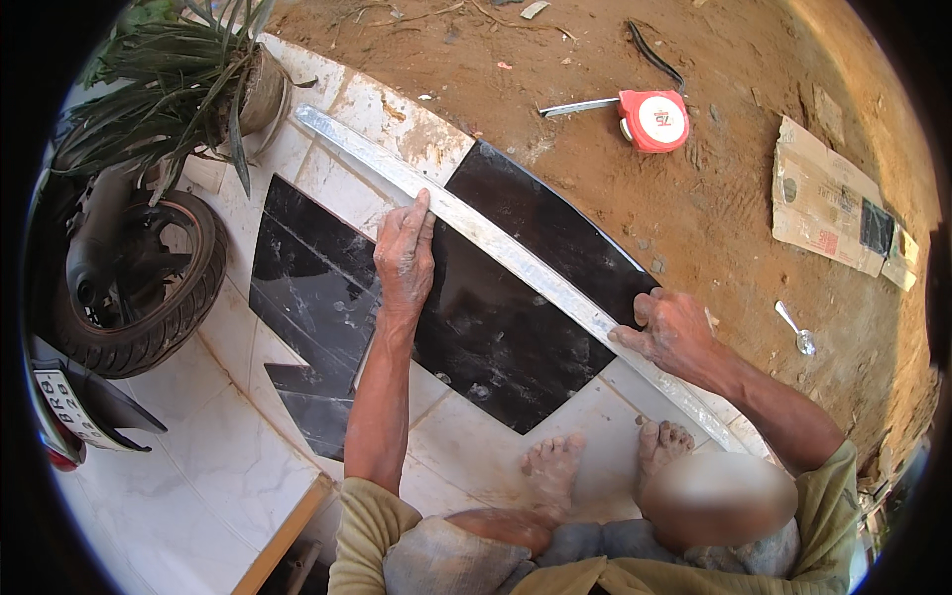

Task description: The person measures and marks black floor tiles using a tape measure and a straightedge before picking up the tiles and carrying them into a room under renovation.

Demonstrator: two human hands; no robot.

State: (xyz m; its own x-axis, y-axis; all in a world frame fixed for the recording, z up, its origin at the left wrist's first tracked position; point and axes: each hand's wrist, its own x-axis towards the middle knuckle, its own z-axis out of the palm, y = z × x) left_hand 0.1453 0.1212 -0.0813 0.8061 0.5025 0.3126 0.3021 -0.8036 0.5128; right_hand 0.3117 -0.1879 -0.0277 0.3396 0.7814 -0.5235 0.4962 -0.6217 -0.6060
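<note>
A long silvery metal straightedge lies diagonally across a large glossy black tile. My left hand presses on the straightedge toward its far left part, fingers stretched along its surface. At the tile's right end, my right hand is closed, its thumb on the straightedge and its other fingers curled at the far side. Whether anything small is inside those curled fingers is hidden. Left of the large tile lie a dusty black tile piece and another dark piece below it.
White floor tiles surround my bare feet, meeting brown soil on the far side. On the soil are a red tape measure, flattened cardboard and a spoon. A motorcycle wheel and potted plant stand at left.
</note>
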